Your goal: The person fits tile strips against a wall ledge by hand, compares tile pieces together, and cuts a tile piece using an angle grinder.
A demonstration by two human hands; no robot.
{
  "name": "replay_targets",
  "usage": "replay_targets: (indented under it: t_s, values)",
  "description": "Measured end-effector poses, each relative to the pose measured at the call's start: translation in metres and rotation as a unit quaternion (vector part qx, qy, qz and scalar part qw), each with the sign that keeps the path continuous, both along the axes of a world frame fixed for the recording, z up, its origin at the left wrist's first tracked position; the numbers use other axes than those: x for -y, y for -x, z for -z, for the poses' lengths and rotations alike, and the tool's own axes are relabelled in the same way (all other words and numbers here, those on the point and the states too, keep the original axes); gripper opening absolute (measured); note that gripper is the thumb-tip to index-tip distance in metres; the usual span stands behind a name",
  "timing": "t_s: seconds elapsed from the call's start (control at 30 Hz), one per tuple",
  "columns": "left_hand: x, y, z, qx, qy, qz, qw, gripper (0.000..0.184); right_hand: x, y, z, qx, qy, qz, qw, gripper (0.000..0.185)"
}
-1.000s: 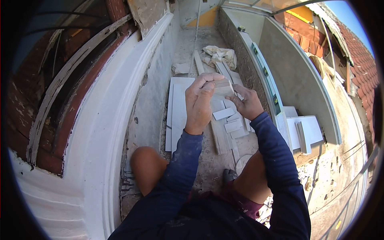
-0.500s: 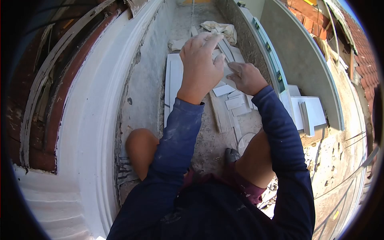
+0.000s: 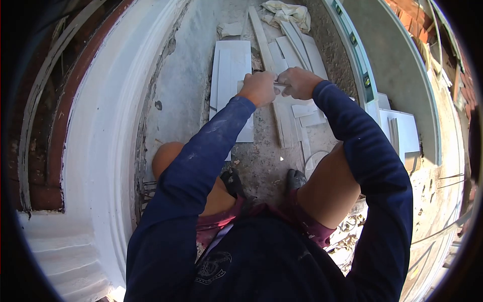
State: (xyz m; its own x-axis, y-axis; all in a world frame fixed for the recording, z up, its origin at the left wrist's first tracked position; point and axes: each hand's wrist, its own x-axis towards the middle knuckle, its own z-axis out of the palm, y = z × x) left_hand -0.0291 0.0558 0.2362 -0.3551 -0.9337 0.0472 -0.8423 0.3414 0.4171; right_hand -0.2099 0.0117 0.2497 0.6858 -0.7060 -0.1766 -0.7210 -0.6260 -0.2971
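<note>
My left hand (image 3: 259, 88) and my right hand (image 3: 301, 83) are close together in front of me, fingers curled in. Between them is a small, thin, pale piece (image 3: 281, 85), pinched from both sides; most of it is covered by my fingers, and its kind is unclear. Both hands look dusty. Beneath and beyond them, white flat offcuts (image 3: 313, 119) lie near a wooden plank (image 3: 283, 128). Large white panels (image 3: 234, 65) are stacked on the floor to the left.
A spirit level (image 3: 352, 39) rests along the right-hand ledge. A crumpled cloth (image 3: 287, 14) lies farther off. White pieces (image 3: 402, 132) lean outside the right wall. A white moulded ledge (image 3: 108, 126) runs along the left. My feet stand on the rough floor (image 3: 264, 168).
My left hand has come down from its raised, loosely open pose to meet my right hand. Both now close around a small pale piece. My view has shifted, showing more of the floor.
</note>
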Motion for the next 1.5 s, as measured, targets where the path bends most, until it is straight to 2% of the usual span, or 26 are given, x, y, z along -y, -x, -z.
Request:
replay_targets:
  t_s: [0.1, 0.2, 0.37, 0.53, 0.67, 0.93, 0.97, 1.07, 1.17, 1.27, 1.37, 1.5]
  values:
    - [0.01, -0.011, 0.026, -0.057, -0.047, -0.029, 0.997, 0.03, 0.026, 0.005, 0.02, 0.081, -0.01, 0.008, 0.997, 0.044]
    - [0.025, -0.025, 0.066, -0.092, -0.095, -0.066, 0.989, 0.03, 0.014, 0.012, -0.025, 0.179, 0.077, 0.106, 0.975, 0.051]
    - [0.058, -0.056, 0.133, -0.067, -0.197, -0.098, 0.973, 0.039, -0.027, 0.051, -0.075, 0.264, 0.107, 0.113, 0.952, 0.052]
    - [0.079, -0.08, 0.188, -0.066, -0.248, -0.093, 0.962, 0.04, -0.045, 0.074, -0.084, 0.28, 0.086, 0.11, 0.95, 0.049]
    - [0.081, -0.088, 0.22, -0.115, -0.32, -0.145, 0.929, 0.037, -0.044, 0.075, -0.083, 0.266, 0.069, 0.104, 0.956, 0.046]
    - [0.093, -0.095, 0.251, -0.115, -0.389, -0.135, 0.904, 0.044, -0.04, 0.06, -0.075, 0.264, 0.057, 0.072, 0.96, 0.043]
    - [0.097, -0.097, 0.256, -0.047, -0.356, -0.089, 0.929, 0.045, -0.038, 0.058, -0.073, 0.263, 0.052, 0.07, 0.961, 0.043]
    - [0.106, -0.095, 0.248, 0.049, -0.321, -0.011, 0.946, 0.047, -0.035, 0.055, -0.068, 0.258, 0.026, 0.072, 0.963, 0.044]
    - [0.104, -0.096, 0.248, 0.043, -0.296, 0.005, 0.954, 0.048, -0.035, 0.051, -0.069, 0.247, 0.0, 0.088, 0.965, 0.044]
    - [0.097, -0.09, 0.267, -0.019, -0.241, -0.024, 0.97, 0.055, -0.035, 0.051, -0.072, 0.218, -0.023, 0.106, 0.97, 0.045]
    - [0.048, -0.038, 0.224, 0.059, -0.098, -0.14, 0.984, 0.06, -0.037, 0.052, -0.076, 0.2, -0.033, 0.104, 0.974, 0.048]
    - [0.022, -0.019, 0.24, 0.098, 0.008, -0.146, 0.984, 0.073, -0.04, 0.058, -0.071, 0.209, -0.012, 0.106, 0.972, 0.047]
